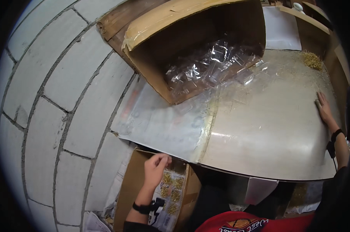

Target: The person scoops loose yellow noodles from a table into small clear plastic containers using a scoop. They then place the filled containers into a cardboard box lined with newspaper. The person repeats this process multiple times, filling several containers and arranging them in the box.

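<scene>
My left hand [155, 168] is above a cardboard box [191, 193] below the table's front edge, its fingers curled closed with the thumb against them. Whatever they hold, if anything, is too small to make out. Inside that box lie several clear packs of small gold-coloured pieces [175, 194]. At the right side of the table [256, 127], my right hand [325, 109] rests with its fingers stretched out and apart, holding nothing I can see. Beyond it, near the far right corner, sits a small heap of gold-coloured pieces [312, 60].
A large cardboard box [148, 73] lies on its side at the back, its mouth toward me, with clear plastic bags [217, 63] spilling out. White sheeting [159, 120] covers the table's left part. A block wall [63, 112] stands left; a white sheet [282, 29] lies far right.
</scene>
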A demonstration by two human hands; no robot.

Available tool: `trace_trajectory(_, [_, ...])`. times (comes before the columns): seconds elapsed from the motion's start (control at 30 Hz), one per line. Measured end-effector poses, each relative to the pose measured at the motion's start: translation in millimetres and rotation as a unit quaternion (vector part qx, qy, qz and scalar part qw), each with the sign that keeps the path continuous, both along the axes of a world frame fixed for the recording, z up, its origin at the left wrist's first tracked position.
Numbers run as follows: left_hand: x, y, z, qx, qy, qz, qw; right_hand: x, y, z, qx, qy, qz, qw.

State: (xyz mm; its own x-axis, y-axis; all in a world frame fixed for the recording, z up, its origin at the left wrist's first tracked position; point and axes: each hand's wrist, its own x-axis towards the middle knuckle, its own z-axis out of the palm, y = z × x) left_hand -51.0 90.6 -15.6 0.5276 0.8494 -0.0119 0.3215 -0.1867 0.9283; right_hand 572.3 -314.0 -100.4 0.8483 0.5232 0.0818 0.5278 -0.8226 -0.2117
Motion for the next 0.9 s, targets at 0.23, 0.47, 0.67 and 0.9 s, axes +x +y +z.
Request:
trace_trajectory(0.23, [106,56,-20,0.244,0.033,0.01,0.969,-149,137,35,-0.031,0.052,0.2,0.978])
trace_trajectory(0.47, [213,52,-14,0.255,0.224,0.074,0.937,-227,134,34,-0.041,0.052,0.223,0.973])
trace_trajectory(0.67, [231,24,-28,0.319,0.229,0.05,0.918,-265,121,31,-0.022,0.047,0.216,0.975])
trace_trajectory(0.9, [195,31,-30,0.214,-0.106,-0.011,0.971,-286,116,22,0.019,0.026,0.193,0.981])
